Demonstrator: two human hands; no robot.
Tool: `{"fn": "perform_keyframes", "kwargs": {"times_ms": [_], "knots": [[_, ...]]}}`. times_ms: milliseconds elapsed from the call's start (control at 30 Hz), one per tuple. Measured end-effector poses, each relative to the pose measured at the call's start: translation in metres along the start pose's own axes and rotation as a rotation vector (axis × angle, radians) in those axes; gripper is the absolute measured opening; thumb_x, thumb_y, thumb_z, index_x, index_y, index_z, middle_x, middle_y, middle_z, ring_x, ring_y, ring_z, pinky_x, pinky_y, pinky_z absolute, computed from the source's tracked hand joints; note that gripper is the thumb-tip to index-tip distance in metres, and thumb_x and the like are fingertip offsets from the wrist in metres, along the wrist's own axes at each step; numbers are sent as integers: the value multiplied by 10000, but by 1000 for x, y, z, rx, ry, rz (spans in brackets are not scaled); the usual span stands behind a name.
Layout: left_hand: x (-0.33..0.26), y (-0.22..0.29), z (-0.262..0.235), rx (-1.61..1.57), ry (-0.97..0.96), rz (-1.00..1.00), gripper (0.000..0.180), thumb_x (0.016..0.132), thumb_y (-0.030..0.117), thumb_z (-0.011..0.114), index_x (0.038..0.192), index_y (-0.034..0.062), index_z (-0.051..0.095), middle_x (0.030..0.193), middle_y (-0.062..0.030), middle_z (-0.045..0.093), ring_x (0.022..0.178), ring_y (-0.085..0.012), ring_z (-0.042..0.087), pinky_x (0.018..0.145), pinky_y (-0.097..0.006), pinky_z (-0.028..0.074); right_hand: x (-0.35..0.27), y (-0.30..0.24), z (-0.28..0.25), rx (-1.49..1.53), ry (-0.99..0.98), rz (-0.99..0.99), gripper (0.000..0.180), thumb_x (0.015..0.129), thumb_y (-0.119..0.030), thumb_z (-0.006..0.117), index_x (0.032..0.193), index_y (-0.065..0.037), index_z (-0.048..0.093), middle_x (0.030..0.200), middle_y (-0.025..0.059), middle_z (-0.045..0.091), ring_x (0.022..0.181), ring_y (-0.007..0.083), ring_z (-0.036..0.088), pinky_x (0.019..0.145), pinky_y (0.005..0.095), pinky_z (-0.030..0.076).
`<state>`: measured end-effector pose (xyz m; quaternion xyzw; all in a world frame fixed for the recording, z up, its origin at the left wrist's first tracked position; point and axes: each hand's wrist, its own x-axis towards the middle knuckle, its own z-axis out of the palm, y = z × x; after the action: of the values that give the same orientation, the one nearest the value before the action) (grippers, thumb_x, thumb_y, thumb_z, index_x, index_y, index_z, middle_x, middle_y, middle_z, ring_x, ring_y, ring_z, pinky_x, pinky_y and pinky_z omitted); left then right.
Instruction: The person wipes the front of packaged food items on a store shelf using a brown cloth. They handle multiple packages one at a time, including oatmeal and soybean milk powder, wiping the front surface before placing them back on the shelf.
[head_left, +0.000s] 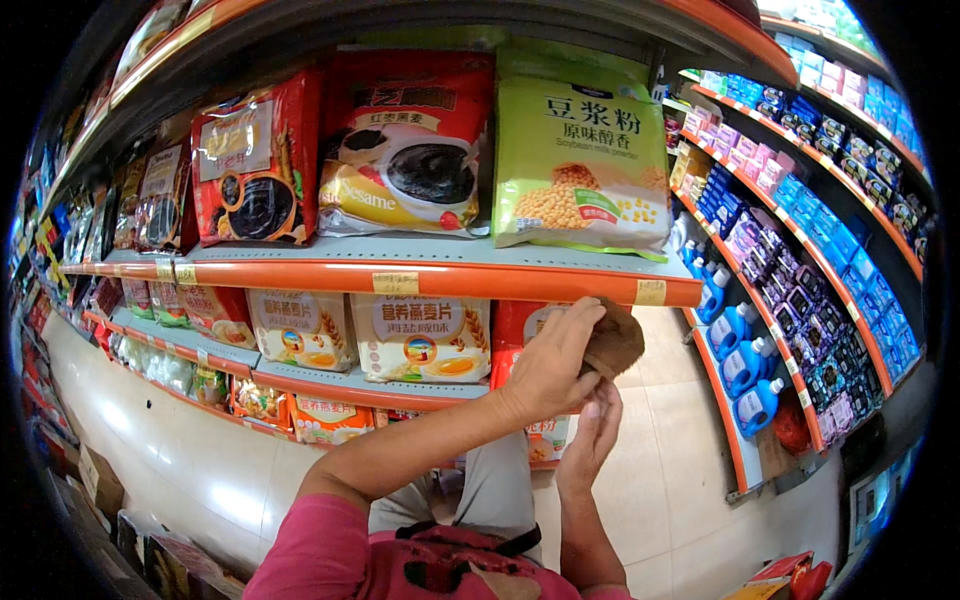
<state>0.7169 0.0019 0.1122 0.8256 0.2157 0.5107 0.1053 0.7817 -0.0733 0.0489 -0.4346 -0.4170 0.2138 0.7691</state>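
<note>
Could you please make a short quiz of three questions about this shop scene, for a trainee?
1. True or false: the left hand holds a brown cloth.
2. Which bag stands on the shelf right above the cloth? A) green bag B) blue bottle C) white box
3. Fill in: the right hand is just ____ the left hand.

Key
1. True.
2. A; the blue bottles stand on another shelf, to the right.
3. Below; its fingers point up toward the cloth.

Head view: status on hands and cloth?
Left hand grips brown cloth below orange shelf edge. Right hand just under it, open. Nothing blocking.
</note>
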Motion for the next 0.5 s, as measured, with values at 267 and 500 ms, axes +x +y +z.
{"fn": "perform_keyframes", "kwargs": {"times_ms": [267, 500], "knots": [[-19, -2, -21, -50, -52, 287, 481, 630, 106, 595, 1055, -47, 427, 1119, -252, 393, 993, -407, 426, 863, -436, 374, 1, 20, 5, 257, -185, 119, 534, 896, -416, 345, 1184, 33, 359, 1168, 119, 427, 1069, 197, 430, 895, 326, 358], [-41, -18, -38, -200, -328, 433, 278, 614, 66, 553, 871, -43, 554, 1097, -212, 486, 1020, -368, 486, 821, -433, 424, 24, 5, 19, 526, 48, 286, 493, 830, -328, 534, 1177, -17, 375, 1101, 87, 476, 990, 197, 490, 813, 336, 441]]}}
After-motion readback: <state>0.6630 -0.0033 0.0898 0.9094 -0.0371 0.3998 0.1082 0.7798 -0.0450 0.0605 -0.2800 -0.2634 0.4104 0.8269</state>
